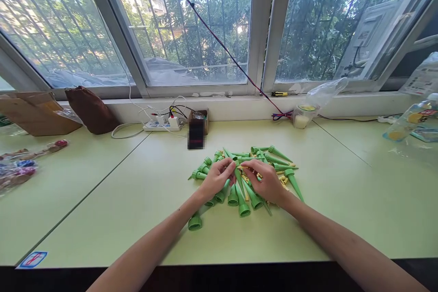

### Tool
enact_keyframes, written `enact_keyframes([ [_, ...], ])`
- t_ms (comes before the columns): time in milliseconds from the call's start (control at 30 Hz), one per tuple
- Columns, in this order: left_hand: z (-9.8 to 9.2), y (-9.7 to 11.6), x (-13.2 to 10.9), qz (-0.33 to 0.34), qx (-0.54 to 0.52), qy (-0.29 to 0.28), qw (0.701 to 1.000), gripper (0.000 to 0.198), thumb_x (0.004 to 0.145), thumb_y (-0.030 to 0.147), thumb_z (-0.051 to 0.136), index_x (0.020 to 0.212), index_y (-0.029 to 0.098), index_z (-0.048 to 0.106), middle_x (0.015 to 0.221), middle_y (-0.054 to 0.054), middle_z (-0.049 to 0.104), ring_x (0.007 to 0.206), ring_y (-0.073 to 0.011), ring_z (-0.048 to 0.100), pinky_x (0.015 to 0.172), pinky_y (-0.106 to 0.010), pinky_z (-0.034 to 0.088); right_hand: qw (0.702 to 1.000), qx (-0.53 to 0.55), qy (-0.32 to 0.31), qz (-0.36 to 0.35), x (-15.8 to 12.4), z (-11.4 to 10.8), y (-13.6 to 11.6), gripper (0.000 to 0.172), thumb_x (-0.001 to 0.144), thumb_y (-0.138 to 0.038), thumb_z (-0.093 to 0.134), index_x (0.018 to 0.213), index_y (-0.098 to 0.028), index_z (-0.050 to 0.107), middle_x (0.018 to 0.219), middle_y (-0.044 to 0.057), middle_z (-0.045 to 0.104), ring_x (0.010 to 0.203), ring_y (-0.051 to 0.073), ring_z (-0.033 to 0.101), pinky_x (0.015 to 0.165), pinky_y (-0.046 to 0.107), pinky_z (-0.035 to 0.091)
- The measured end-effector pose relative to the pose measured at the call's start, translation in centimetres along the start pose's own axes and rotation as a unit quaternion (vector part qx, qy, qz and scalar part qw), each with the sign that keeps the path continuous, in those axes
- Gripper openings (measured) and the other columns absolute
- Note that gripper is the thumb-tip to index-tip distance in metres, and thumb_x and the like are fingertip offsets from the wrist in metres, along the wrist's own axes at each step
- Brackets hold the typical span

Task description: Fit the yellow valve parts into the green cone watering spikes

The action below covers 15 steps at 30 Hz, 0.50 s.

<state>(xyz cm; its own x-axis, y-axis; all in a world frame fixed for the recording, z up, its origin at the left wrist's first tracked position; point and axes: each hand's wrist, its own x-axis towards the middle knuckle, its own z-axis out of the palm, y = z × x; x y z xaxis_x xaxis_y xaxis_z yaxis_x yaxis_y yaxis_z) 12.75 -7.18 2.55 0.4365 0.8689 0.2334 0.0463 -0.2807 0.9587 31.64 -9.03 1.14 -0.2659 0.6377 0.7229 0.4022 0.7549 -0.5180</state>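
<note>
Your left hand & right hand meet at frame centre, over the pile of spikes on the table. Fingers of both are curled, pinching one green spike betw. them. Power strip sits up-left of the pile, jar up-right.
</note>
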Motion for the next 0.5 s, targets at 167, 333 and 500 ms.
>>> enact_keyframes([
  [167, 0.01, 0.03, 0.01, -0.004, -0.001, -0.001, 1.0, 0.036, 0.094, 0.05, 0.054, 0.079, 0.017, 0.053, 0.061, 0.004, 0.052, 0.054, -0.0105, 0.052, 0.053, -0.023, 0.042, 1.0, 0.004, -0.006, 0.005, -0.07, 0.09, 0.11, 0.016, 0.096, -0.017, 0.052, 0.106, -0.02, 0.066, 0.089, 0.006, 0.07, 0.073, 0.018, 0.065, 0.067, 0.03, 0.051],
  [333, -0.07, -0.02, -0.02, -0.005, 0.002, -0.002, 1.0, 0.036, 0.095, 0.05, 0.053, 0.08, 0.017, 0.053, 0.06, 0.004, 0.053, 0.054, -0.0103, 0.052, 0.054, -0.023, 0.042, 1.0, 0.006, -0.005, 0.002, -0.05, 0.15, 0.05, 0.017, 0.096, -0.016, 0.053, 0.105, -0.021, 0.066, 0.088, 0.005, 0.07, 0.072, 0.017, 0.064, 0.067, 0.029, 0.051],
  [500, -0.09, -0.09, 0.0, -0.004, -0.001, 0.0, 1.0, 0.035, 0.095, 0.049, 0.054, 0.079, 0.017, 0.053, 0.061, 0.004, 0.051, 0.054, -0.0102, 0.052, 0.054, -0.023, 0.042, 1.0, -0.004, -0.001, 0.002, -0.07, 0.09, -0.1, 0.016, 0.095, -0.016, 0.053, 0.103, -0.02, 0.066, 0.083, 0.005, 0.069, 0.068, 0.017, 0.062, 0.065, 0.029, 0.05],
])
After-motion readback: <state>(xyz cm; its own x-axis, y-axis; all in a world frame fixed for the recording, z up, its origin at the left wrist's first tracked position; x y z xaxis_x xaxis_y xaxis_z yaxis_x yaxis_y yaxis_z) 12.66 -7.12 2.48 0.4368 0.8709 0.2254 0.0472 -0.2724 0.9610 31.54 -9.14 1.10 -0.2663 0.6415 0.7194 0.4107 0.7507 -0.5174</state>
